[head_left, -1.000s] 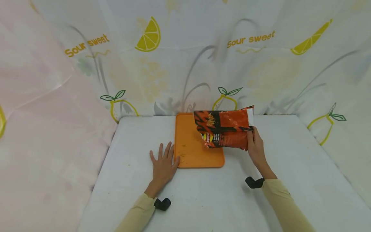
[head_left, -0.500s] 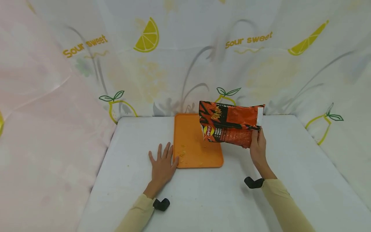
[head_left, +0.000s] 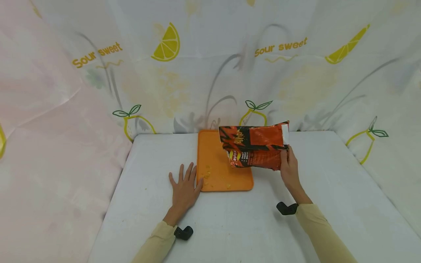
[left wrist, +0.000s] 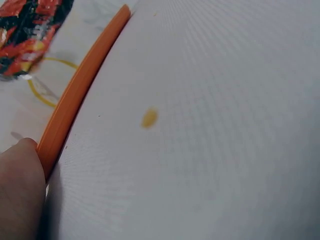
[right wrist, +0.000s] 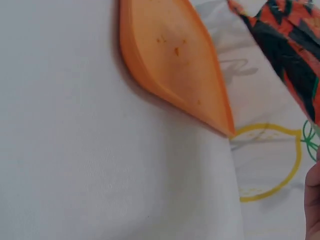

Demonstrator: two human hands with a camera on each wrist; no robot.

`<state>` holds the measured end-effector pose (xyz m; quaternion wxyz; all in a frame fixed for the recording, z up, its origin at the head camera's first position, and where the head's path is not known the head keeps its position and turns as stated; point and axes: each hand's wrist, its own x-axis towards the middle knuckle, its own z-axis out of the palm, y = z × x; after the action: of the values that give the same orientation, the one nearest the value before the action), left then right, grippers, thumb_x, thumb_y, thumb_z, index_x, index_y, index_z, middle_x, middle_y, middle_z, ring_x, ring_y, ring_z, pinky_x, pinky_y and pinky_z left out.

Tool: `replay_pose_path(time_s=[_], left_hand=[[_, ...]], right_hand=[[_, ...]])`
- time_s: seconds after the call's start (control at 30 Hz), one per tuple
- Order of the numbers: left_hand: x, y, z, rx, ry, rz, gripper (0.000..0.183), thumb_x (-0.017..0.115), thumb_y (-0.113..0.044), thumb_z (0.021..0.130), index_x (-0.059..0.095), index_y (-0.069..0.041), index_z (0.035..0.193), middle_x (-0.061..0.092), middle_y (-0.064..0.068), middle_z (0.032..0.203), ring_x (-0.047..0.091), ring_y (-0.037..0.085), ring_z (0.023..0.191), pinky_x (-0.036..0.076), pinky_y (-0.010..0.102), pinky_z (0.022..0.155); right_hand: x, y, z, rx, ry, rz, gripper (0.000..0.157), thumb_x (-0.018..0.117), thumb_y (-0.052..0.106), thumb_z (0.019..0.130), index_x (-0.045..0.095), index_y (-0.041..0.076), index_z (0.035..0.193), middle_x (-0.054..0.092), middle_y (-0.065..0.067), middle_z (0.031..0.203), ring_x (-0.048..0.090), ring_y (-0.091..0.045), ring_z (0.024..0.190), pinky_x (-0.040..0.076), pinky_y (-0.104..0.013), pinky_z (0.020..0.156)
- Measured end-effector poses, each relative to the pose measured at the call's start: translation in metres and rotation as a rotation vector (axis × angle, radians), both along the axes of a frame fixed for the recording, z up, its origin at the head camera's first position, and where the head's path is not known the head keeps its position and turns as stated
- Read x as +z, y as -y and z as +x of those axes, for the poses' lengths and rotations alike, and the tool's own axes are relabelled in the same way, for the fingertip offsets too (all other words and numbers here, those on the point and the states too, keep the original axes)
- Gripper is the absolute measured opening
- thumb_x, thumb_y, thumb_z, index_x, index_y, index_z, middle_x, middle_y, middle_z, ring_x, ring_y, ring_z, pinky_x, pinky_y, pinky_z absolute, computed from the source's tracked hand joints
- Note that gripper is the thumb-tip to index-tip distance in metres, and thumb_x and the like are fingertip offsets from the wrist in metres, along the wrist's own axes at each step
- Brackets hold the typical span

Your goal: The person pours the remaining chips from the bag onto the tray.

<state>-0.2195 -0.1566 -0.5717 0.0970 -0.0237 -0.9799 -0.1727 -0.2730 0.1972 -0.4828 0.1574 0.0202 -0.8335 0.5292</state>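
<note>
A red and black chip bag point(head_left: 260, 149) hangs sideways above the orange tray point(head_left: 213, 179), its left end over the tray. My right hand point(head_left: 290, 170) grips the bag's right end between thumb and fingers. Small yellow crumbs point(head_left: 206, 173) lie in the tray's lower left part. My left hand point(head_left: 184, 190) rests flat on the table with spread fingers, its thumb against the tray's left rim. In the left wrist view that thumb point(left wrist: 20, 185) touches the orange rim point(left wrist: 80, 90). The right wrist view shows the tray point(right wrist: 175, 65) with a few crumbs and part of the bag point(right wrist: 292, 50).
A white cloth covers the table point(head_left: 240, 230), with tiny crumbs scattered on it. One yellow crumb point(left wrist: 150, 117) lies on the cloth near the left hand. A lemon-patterned curtain point(head_left: 210, 73) stands behind the table's back edge, and a pinkish curtain point(head_left: 49, 164) at the left.
The bag rose and shifted right half a second ago, and has since dropped back down to the left over the tray. More crumbs show on the tray. The left hand stays in place.
</note>
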Motion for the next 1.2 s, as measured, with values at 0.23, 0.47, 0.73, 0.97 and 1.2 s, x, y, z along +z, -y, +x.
replay_pose_path(time_s=[0.23, 0.47, 0.73, 0.97, 1.2], left_hand=[[0.000, -0.001, 0.001, -0.004, 0.017, 0.007, 0.066, 0.044, -0.051, 0.105, 0.040, -0.014, 0.159, 0.031, 0.004, 0.171, 0.018, 0.038, 0.161, 0.004, 0.076, 0.121], [-0.001, 0.001, 0.001, -0.003, 0.004, 0.006, 0.066, 0.046, -0.051, 0.105, 0.040, -0.014, 0.159, 0.032, 0.004, 0.171, 0.018, 0.038, 0.161, 0.004, 0.076, 0.121], [-0.001, 0.001, 0.000, 0.003, -0.002, 0.001, 0.064, 0.045, -0.050, 0.105, 0.041, -0.014, 0.159, 0.033, 0.004, 0.170, 0.019, 0.038, 0.161, 0.005, 0.076, 0.120], [-0.003, 0.000, -0.001, 0.002, -0.026, -0.004, 0.064, 0.047, -0.049, 0.104, 0.043, -0.014, 0.158, 0.035, 0.005, 0.169, 0.022, 0.039, 0.160, 0.007, 0.077, 0.120], [-0.003, 0.001, 0.000, 0.003, -0.013, -0.015, 0.065, 0.045, -0.051, 0.104, 0.042, -0.015, 0.158, 0.034, 0.004, 0.170, 0.021, 0.038, 0.160, 0.007, 0.076, 0.120]], right_hand=[[-0.005, -0.001, 0.002, 0.013, 0.060, -0.006, 0.050, 0.028, 0.038, 0.113, 0.041, 0.008, 0.150, 0.051, 0.000, 0.111, 0.049, -0.001, 0.083, 0.046, -0.017, 0.067], [-0.001, -0.002, 0.001, -0.001, 0.041, 0.021, 0.048, 0.030, 0.036, 0.113, 0.044, 0.007, 0.149, 0.056, -0.011, 0.115, 0.047, -0.001, 0.087, 0.042, -0.016, 0.071], [0.001, 0.000, -0.001, -0.029, 0.067, 0.041, 0.051, 0.028, 0.039, 0.113, 0.042, 0.007, 0.150, 0.055, -0.012, 0.122, 0.045, 0.000, 0.095, 0.039, -0.014, 0.078], [0.004, 0.000, -0.001, -0.020, 0.109, -0.006, 0.052, 0.027, 0.042, 0.113, 0.041, 0.009, 0.151, 0.052, -0.006, 0.105, 0.049, -0.001, 0.080, 0.046, -0.019, 0.067], [0.005, 0.000, -0.001, -0.040, 0.130, -0.032, 0.052, 0.027, 0.041, 0.113, 0.040, 0.009, 0.153, 0.055, -0.009, 0.114, 0.048, 0.006, 0.083, 0.045, -0.013, 0.070]])
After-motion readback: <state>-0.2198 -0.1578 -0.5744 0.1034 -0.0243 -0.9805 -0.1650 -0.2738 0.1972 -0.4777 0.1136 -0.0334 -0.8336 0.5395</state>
